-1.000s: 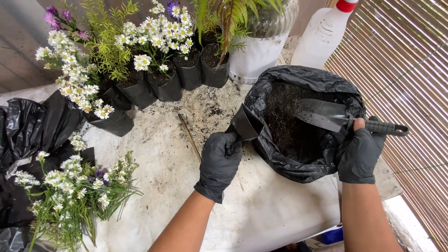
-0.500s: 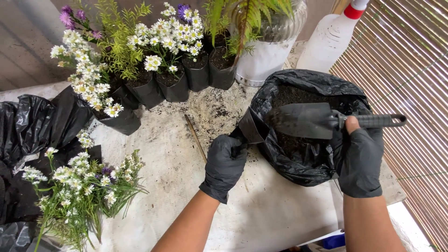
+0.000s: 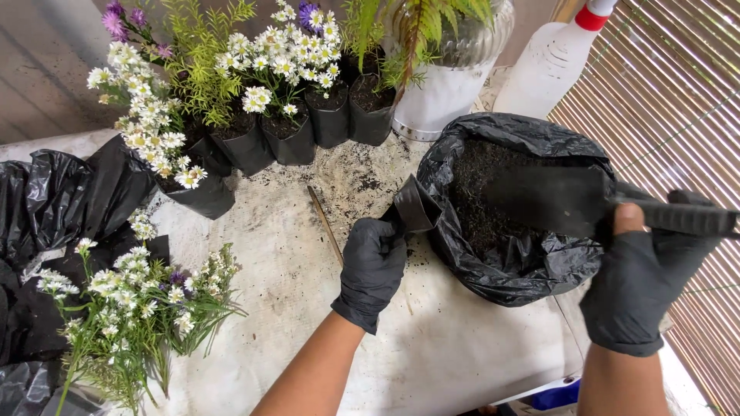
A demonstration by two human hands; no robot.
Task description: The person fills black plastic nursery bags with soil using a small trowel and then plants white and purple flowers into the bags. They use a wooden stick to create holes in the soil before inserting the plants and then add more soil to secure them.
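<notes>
Two gloved hands at work: left hand (image 3: 371, 270) fingers pinch the rim of one black soil bag (image 3: 515, 262) on the surface (image 3: 293, 270); right hand (image 3: 636, 289) grips one trowel (image 3: 555, 199) over the soil.

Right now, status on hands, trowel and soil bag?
Left hand grips bag rim. Right hand holds trowel over soil. Stick lies beside bag.

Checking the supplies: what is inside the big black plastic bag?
The black bag holds dark potting soil. The trowel in the right hand covers part; the soil's depth stays hidden.
</notes>
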